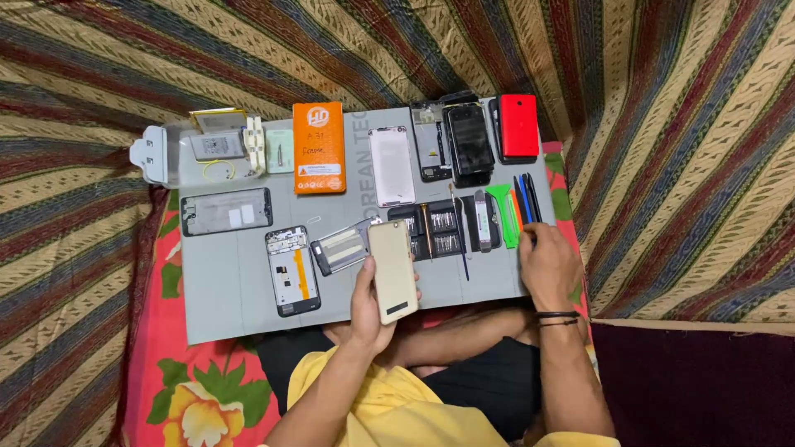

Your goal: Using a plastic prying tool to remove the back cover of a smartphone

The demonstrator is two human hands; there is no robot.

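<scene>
Centrally, left hand (370,308) gripping gold phone (392,271) upright, right hand (547,266) loosely open, fingertips on pry tools (520,209)

Left hand (370,302) gripping; right hand (548,265) seemingly reaching.

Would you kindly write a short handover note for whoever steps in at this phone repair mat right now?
Left hand: grip closed on the gold phone, held back side up over the grey mat.
Right hand: resting at the mat's right edge, fingertips at the pry tools; whether it grips one cannot be told.
Within reach: screwdriver bit case, opened phone frame, orange box, red phone.
Done: tools and parts laid out.
Left: the gold phone's back appears still closed; no tool has touched it.
</scene>
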